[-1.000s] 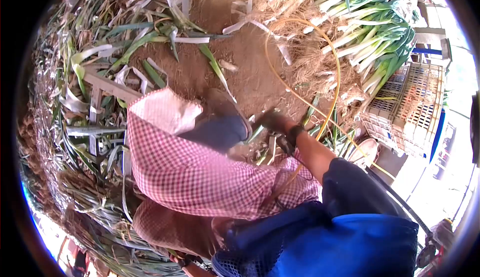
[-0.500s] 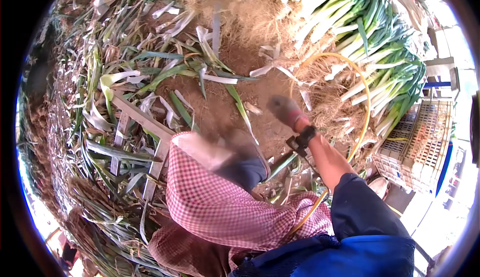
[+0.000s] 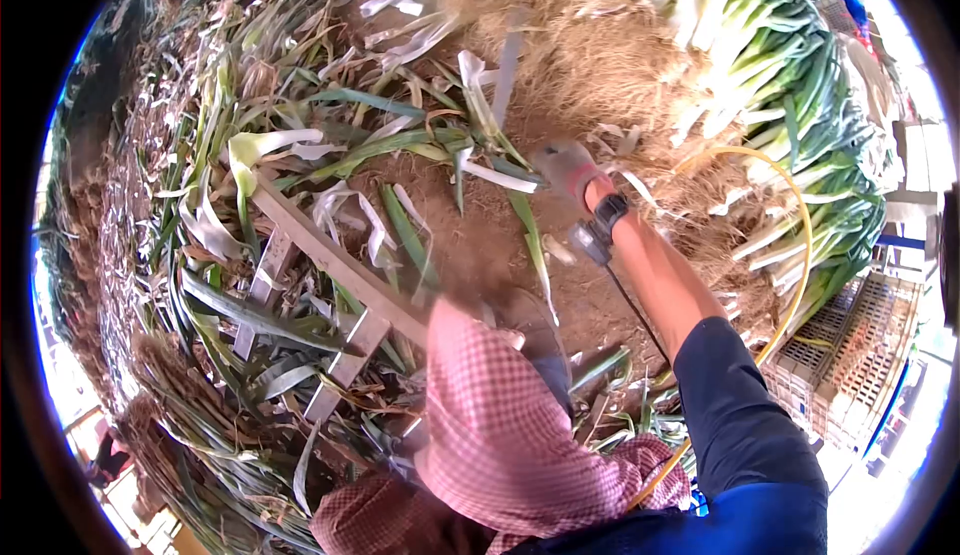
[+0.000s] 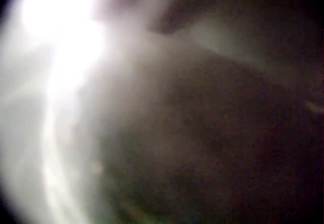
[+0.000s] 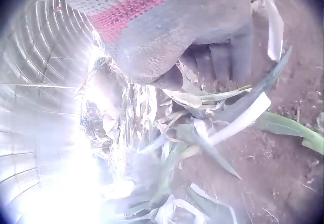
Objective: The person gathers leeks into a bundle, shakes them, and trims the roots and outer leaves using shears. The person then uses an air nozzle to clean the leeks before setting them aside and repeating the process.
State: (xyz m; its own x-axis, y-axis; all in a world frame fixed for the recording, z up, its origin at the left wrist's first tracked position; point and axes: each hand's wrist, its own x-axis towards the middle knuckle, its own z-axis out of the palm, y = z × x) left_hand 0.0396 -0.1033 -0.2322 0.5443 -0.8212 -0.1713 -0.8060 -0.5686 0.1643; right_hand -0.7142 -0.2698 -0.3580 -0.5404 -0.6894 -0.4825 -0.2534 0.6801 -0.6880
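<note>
My right hand point(image 3: 567, 170), in a grey and pink work glove with a strap and small device at the wrist, reaches out over the brown soil beside loose leek leaves. In the right wrist view the glove point(image 5: 177, 36) shows its fingers point(image 5: 220, 62) hanging loosely bent, and nothing shows in them. Beneath and beside it lie a white and green leek scrap point(image 5: 243, 117) and torn leaves. Trimmed leeks point(image 3: 775, 85) lie in a row at the far right, roots toward the soil. My left hand does not show; the left wrist view is dark and blurred.
A wooden frame point(image 3: 335, 270) lies among leek waste on the left. A yellow hose point(image 3: 806, 245) loops along the right, near plastic crates point(image 3: 860, 355). Checked pink cloth point(image 3: 520, 435) covers my legs. Bundled leeks point(image 3: 210, 455) lie at lower left.
My right hand has moved from near my knee up and forward over the soil. The head view has shifted, so the ground things sit lower and further right. The checked cloth has moved too.
</note>
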